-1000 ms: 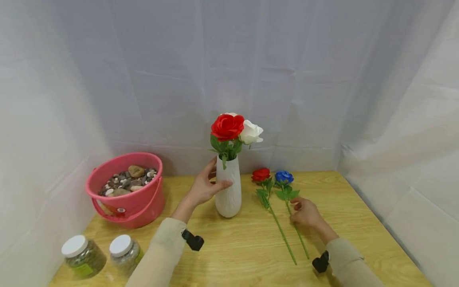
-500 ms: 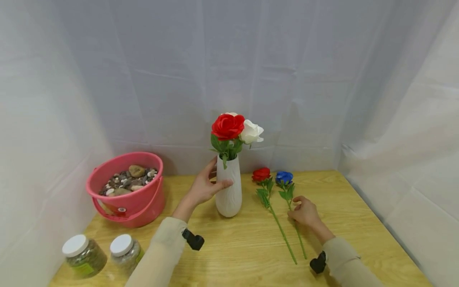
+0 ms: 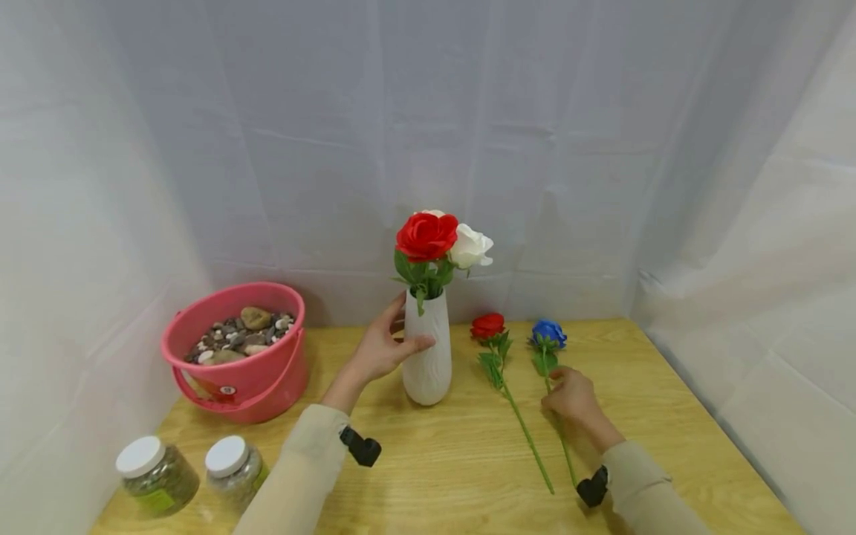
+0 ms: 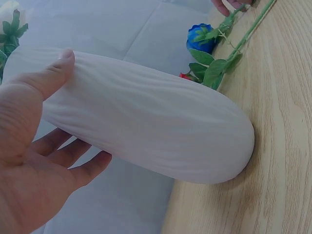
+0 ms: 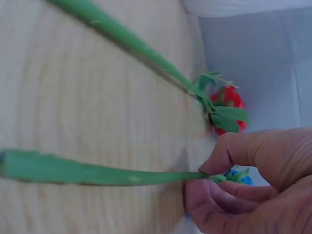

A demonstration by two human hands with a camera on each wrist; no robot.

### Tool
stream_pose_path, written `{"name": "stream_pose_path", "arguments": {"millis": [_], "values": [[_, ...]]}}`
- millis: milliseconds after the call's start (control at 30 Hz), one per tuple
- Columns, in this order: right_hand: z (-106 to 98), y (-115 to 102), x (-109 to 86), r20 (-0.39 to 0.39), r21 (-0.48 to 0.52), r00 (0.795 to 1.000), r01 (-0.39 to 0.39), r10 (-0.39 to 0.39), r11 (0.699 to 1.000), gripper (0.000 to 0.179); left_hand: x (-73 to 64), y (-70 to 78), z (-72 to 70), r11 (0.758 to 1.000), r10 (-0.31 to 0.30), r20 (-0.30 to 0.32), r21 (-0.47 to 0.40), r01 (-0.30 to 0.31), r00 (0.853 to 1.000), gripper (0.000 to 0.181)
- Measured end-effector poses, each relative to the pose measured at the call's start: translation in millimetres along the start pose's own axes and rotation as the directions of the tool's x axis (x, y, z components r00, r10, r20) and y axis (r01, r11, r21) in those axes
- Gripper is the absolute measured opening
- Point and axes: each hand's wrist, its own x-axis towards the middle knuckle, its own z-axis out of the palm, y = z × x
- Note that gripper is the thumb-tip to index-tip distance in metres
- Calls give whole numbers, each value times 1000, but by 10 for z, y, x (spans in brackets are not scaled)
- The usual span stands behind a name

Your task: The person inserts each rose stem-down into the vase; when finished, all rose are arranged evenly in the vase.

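A white ribbed vase (image 3: 428,357) stands upright on the table, holding a red rose (image 3: 426,236) and white roses (image 3: 471,247). My left hand (image 3: 383,349) grips its upper side, thumb across the front and fingers behind. In the left wrist view the vase (image 4: 146,117) shows between thumb and fingers. My right hand (image 3: 574,395) pinches the green stem of a blue rose (image 3: 548,334), below its leaves; the right wrist view shows the stem (image 5: 112,174) between thumb and forefinger. To its left a second red rose (image 3: 487,326) lies on the table, its stem pointing toward me.
A pink bucket (image 3: 284,383) filled with pebbles (image 3: 230,340) stands at the left of the wooden table (image 3: 414,468). Two white-lidded jars, a greenish one (image 3: 160,483) and a paler one (image 3: 235,474), stand at the front left. White sheeting (image 3: 428,111) encloses the back and sides.
The blue rose's bloom has swung to the right, away from the red rose lying beside it, with my right hand on the stem. My left hand keeps its hold on the vase.
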Motion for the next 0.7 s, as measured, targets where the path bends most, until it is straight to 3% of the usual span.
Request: {"name": "stream_pose_path", "arguments": {"millis": [100, 167, 367, 600, 700], "values": [[-64, 18, 1, 64, 107, 997, -52, 45, 993, 59, 0, 2, 6, 1000, -4, 2, 2, 4, 1000, 94], [-109, 31, 3, 106, 225, 993, -82, 59, 971, 60, 6, -5, 8, 1000, -1, 1, 6, 1, 1000, 94], [-261, -1, -9, 208, 540, 978, -127, 14, 832, 69, -3, 13, -4, 1000, -3, -2, 6, 3, 1000, 94], [-397, -176, -15, 220, 663, 975, -121, -38, 739, 73, 2, 16, 0, 1000, 0, 0, 4, 0, 1000, 94], [-441, -264, -24, 209, 720, 976, -112, -61, 684, 73, -1, 23, 3, 1000, -3, 3, 2, 3, 1000, 94]]}}
